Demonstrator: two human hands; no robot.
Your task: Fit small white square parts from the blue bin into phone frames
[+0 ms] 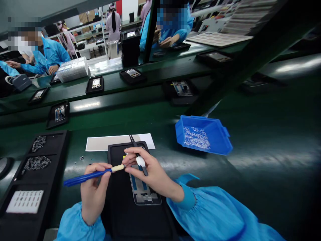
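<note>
Left hand [94, 194] is clenched in a pen grip on a blue-handled swab stick [85, 177], fingers pinching near the front of the handle, its cream tip [117, 168] pointing right and meeting the right fingertips. Right hand [150, 174] is closed around black tweezers [135, 147], which run up and away from me between thumb and forefinger; there is a white bit at the fingers (finger cot or small part, I can't tell). Both hands hover over a phone mid-frame [145, 194] lying flat in a black carrier tray [120, 209] right in front of me. I judge the stick light and stiff with a soft tip, best held near the tip for control. The frame looks thin, rigid and scratch-prone, so I'd take it by its long edges. Past it lies a white paper strip [100, 143], to the right a blue bin [223, 142] of tiny clear rings, and to the left a compartment tray [60, 147] of small dark parts.
</note>
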